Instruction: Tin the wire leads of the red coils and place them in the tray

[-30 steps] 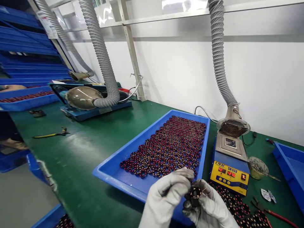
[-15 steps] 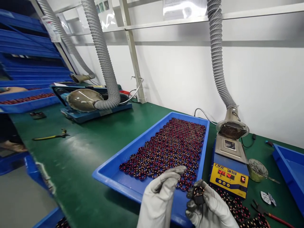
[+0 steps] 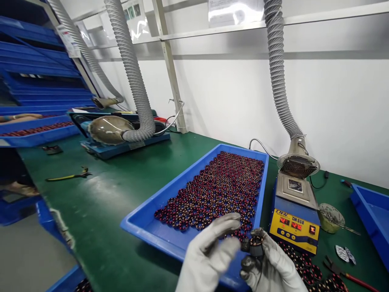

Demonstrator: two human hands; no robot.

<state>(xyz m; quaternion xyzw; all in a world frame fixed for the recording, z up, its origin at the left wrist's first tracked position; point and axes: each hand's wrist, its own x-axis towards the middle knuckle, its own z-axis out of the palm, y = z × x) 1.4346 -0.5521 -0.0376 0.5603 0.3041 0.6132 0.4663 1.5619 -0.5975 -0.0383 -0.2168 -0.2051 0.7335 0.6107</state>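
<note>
My right hand (image 3: 272, 261), in a white glove with blackened fingertips, grips a small dark ring coil (image 3: 257, 245) with copper-coloured windings between thumb and fingers. To its left is my left hand (image 3: 209, 251), gloved too, its fingers apart and nothing visible in them; its thumb is blurred. Both hands are over the near end of a blue tray (image 3: 142, 225). Many similar ring coils (image 3: 212, 190) with red and copper-coloured parts lie packed in that tray.
Right of the tray stands a yellow-fronted solder pot (image 3: 293, 231) under an extraction hose (image 3: 278, 73). Beside it are a bowl (image 3: 331, 217), red-handled pliers (image 3: 349, 275), loose coils (image 3: 306, 271) and another blue tray (image 3: 370, 215). Yellow-handled pliers (image 3: 68, 177) lie left. Another person's arm (image 3: 21, 117) shows far left.
My left hand's fingers have spread further apart, with the thumb moving toward the coil. My right hand keeps its hold on the coil. The view has shifted slightly.
</note>
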